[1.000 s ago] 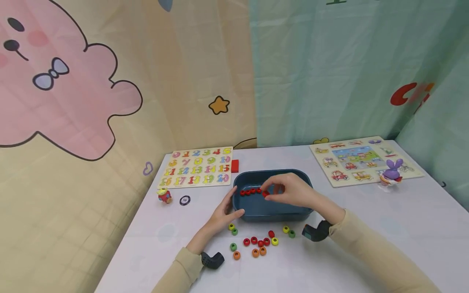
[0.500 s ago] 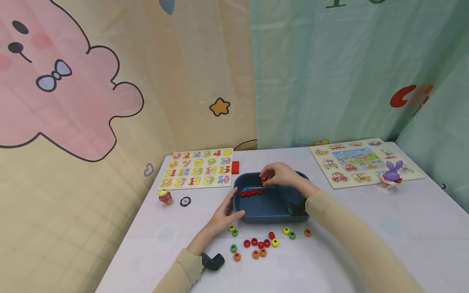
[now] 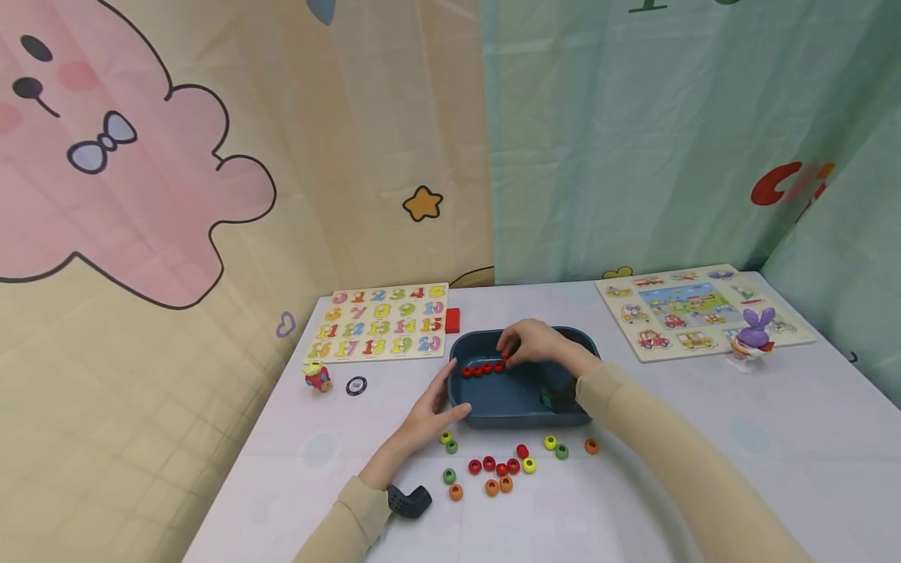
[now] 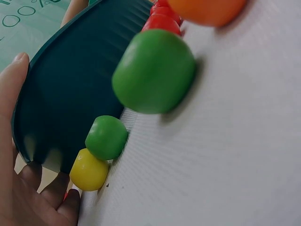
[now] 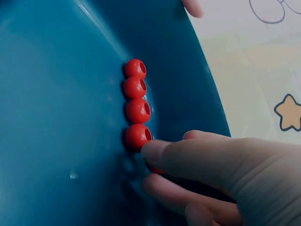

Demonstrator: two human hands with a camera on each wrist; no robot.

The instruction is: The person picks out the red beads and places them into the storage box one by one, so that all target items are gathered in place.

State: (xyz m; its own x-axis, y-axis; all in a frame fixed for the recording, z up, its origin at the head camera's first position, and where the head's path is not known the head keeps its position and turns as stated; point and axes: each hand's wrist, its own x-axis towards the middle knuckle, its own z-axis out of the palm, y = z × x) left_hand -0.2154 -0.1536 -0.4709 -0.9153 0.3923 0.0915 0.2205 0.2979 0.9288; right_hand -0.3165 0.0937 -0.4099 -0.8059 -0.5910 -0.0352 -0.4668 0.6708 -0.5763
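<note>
A blue oblong tray (image 3: 521,399) holds a short row of red beads (image 5: 138,111) along its floor. At the row's right end my right hand (image 3: 533,342) pinches another red bead (image 5: 154,168) between thumb and fingertips, mostly covered by them in the right wrist view. My left hand (image 3: 425,410) rests against the tray's left end with fingers spread and extended, the thumb at the near corner. In the left wrist view, a yellow bead (image 4: 89,170) and a green bead (image 4: 107,138) lie close to those fingers, outside the tray wall.
Loose red beads (image 3: 489,464), orange beads (image 3: 491,487) and several yellow and green ones lie before the tray. A number board (image 3: 383,320), red block (image 3: 452,320) and vehicle puzzle (image 3: 693,309) stand behind. Small toys (image 3: 317,377) and a round chip (image 3: 356,385) are left.
My right hand has carried the red bead toward the tray's far wall, then back down beside the row's end. The left hand has stayed at the tray's left end.
</note>
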